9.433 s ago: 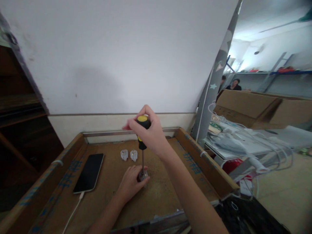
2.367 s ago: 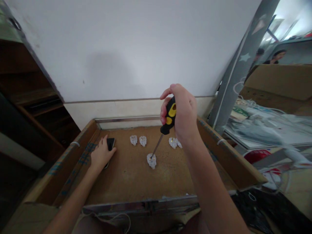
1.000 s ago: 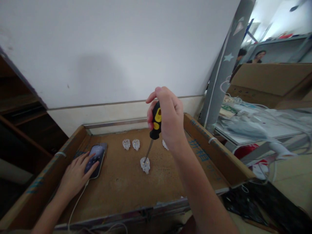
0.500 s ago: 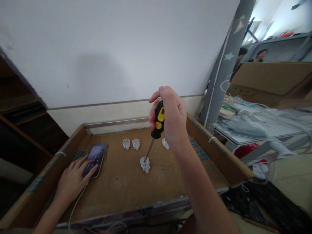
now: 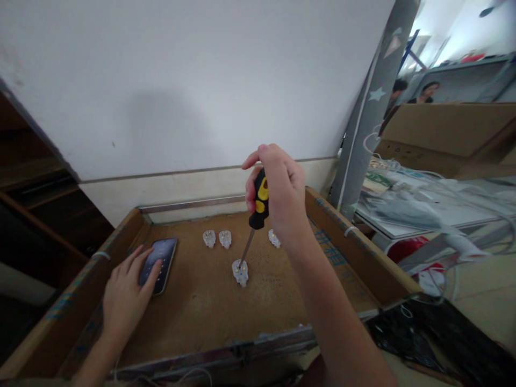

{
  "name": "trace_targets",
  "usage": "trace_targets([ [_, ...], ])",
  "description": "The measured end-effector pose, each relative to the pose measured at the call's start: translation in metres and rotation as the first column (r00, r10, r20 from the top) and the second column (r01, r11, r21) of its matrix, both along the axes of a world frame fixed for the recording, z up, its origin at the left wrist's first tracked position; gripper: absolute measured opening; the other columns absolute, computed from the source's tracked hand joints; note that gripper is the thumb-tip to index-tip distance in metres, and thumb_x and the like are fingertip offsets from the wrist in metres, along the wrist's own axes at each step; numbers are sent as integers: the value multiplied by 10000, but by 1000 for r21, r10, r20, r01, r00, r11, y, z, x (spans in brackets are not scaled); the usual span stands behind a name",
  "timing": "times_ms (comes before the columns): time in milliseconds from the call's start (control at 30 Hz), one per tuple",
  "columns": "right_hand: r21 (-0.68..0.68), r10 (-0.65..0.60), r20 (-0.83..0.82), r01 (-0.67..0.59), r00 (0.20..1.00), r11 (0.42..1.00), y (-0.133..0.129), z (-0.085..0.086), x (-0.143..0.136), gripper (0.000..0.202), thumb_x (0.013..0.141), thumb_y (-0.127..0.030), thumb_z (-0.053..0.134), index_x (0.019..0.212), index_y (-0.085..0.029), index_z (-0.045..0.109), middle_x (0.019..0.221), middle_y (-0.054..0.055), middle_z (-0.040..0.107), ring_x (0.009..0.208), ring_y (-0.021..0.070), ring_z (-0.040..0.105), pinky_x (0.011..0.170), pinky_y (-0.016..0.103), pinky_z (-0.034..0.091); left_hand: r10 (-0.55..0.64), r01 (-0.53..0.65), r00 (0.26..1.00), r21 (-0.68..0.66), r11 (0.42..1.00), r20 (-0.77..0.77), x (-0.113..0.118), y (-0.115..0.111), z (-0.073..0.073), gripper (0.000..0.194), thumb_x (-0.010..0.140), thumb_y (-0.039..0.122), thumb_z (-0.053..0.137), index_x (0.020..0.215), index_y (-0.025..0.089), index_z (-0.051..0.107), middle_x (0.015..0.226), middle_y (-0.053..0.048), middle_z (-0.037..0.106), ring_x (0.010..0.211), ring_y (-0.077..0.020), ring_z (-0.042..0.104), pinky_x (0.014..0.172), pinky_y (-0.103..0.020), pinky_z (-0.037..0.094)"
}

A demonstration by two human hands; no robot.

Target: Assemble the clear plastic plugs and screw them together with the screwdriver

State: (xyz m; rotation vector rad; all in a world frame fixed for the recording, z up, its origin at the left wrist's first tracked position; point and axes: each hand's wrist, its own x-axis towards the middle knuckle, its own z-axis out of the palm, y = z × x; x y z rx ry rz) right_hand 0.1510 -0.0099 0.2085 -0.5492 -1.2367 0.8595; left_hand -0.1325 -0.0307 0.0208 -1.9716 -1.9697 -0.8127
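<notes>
My right hand (image 5: 280, 193) is closed around the black and yellow handle of a screwdriver (image 5: 260, 201). The screwdriver leans, its tip down on a clear plastic plug (image 5: 241, 274) with metal pins that lies on the cardboard. Behind it are two similar clear plugs (image 5: 209, 238), and one more clear plug (image 5: 274, 238) is partly covered by my right wrist. On the left, my left hand (image 5: 127, 287) is open, fingers spread over the lower left part of a smartphone (image 5: 161, 260) with a lit, dark screen. Whether every fingertip touches the glass I cannot tell.
The cardboard tray (image 5: 193, 322) has raised sides and stands against a white wall (image 5: 201, 107). To the right are a grey post (image 5: 363, 129), a table with plastic bags (image 5: 411, 209) and a large carton (image 5: 447, 129). Two people are in the background.
My left hand has moved right and its fingers have drawn back, showing more of the phone screen. My right hand and the screwdriver have shifted very slightly left; the tip stays on the plug.
</notes>
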Motion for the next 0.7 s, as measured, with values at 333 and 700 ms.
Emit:
trace_targets([
  [333, -51, 135, 80, -131, 988, 990, 5, 8, -18, 325, 844, -447, 500, 630, -204, 471, 377, -101, 385, 289, 29, 343, 298, 153, 257, -583, 641, 765, -238, 730, 272, 150, 17, -4, 448, 841, 310, 532, 1261, 169, 466, 1171, -117, 601, 1090, -256, 550, 936, -419, 440],
  [700, 308, -272, 191, 206, 943, 929, 10, -1, -18, 73, 846, -289, 525, 843, -216, 519, 795, -17, 539, 754, 86, 525, 676, 207, 415, -552, 658, 730, -197, 727, 403, 152, 29, -22, 353, 832, 269, 539, 1177, 197, 522, 1054, -82, 639, 991, -229, 576, 847, -364, 464],
])
